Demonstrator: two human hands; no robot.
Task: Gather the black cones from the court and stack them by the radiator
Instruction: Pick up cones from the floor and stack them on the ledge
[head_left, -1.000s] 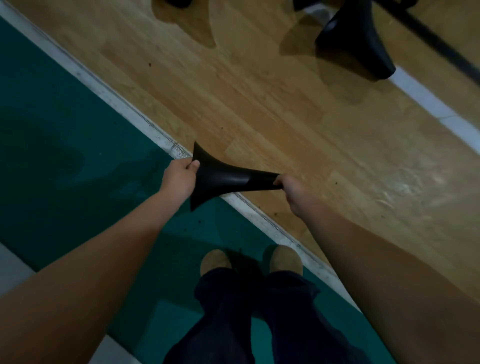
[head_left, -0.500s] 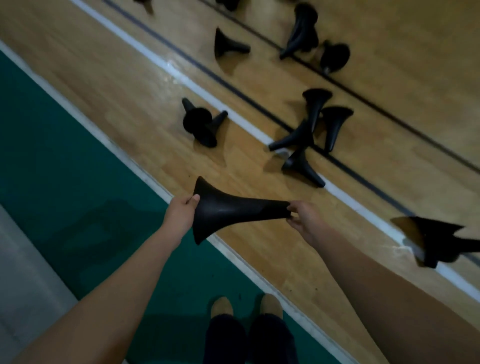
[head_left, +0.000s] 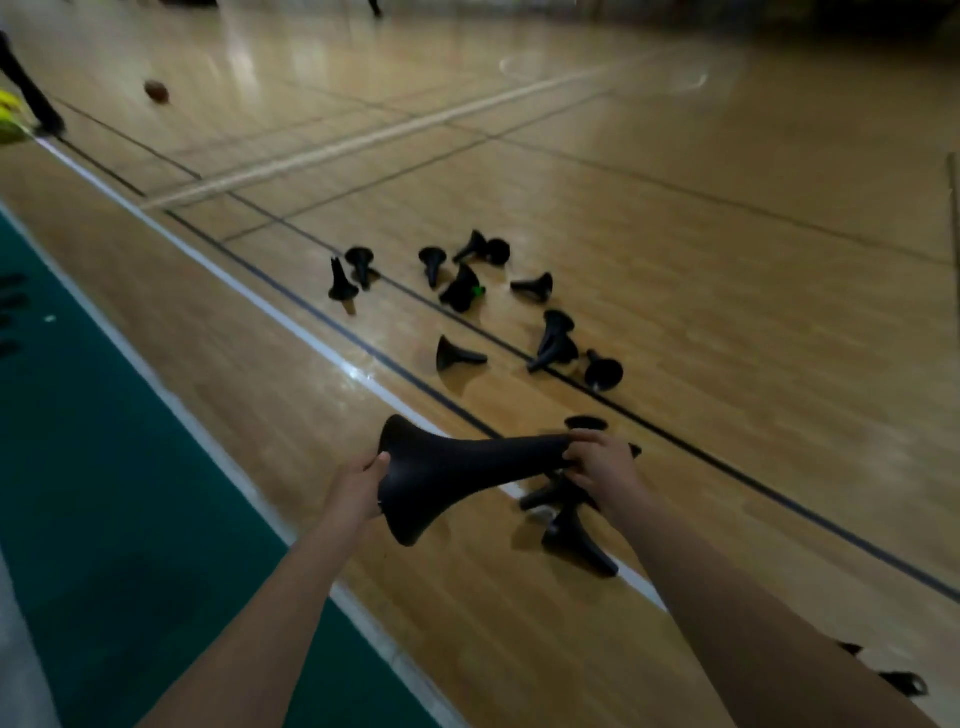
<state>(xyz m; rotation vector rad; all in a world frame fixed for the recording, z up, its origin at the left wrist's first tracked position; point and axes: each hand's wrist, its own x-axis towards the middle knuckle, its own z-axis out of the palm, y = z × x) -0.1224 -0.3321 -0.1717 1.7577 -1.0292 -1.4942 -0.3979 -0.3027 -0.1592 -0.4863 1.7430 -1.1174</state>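
I hold one black cone (head_left: 452, 475) sideways in front of me. My left hand (head_left: 358, 486) grips its wide base rim, and my right hand (head_left: 602, 462) pinches its narrow tip. Several more black cones lie tipped over on the wooden court beyond, among them one cone (head_left: 457, 356) by the black line, a nested pair (head_left: 556, 340) and a cluster (head_left: 462, 288) farther off. Two more cones (head_left: 574, 530) lie just under my right hand, partly hidden by it. No radiator is in view.
A green floor strip (head_left: 104, 467) runs along the left, edged by a white line (head_left: 223, 462). A ball (head_left: 157, 91) lies on the far court. Another person's leg (head_left: 31, 93) stands at the far left. Dark objects (head_left: 901, 680) lie at the right edge.
My view has tilted up from my feet to the open court, revealing the scattered cones. Both hands keep the same hold on the cone, now carried a little forward over the white line.
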